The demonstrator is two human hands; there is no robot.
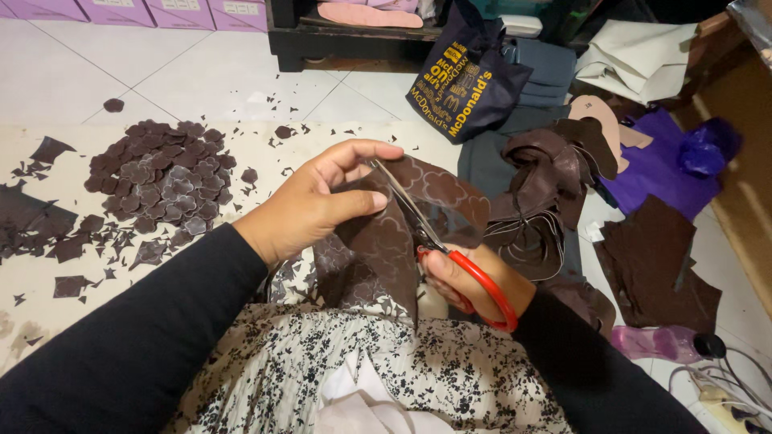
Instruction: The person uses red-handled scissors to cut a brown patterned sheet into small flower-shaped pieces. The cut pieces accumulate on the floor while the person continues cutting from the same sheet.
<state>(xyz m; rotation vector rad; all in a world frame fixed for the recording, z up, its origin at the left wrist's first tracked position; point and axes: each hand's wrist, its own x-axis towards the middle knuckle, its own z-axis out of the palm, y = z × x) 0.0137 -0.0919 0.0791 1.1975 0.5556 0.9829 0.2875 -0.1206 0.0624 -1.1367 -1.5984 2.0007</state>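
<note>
Two hands work over the lap, above a floral skirt [402,362]. The left hand [310,205] is closed in a pinch on the top edge of one brown patterned sheet [386,241], thumb and fingers gripping it just left of the blades. The right hand [462,277] is wrapped through the handles of one pair of red-handled scissors [450,257], whose blades lie against the sheet, pointing up toward the left thumb. Taking the sheet as the landmark: to its left on the floor lies one heap of small brown cut-out pieces [161,181], too many to count, with loose scraps around it. To its right sits one pile of brown offcut strips [547,189]. Beyond it stands one dark printed bag [466,80], and farther right one purple cloth [659,165].
</note>
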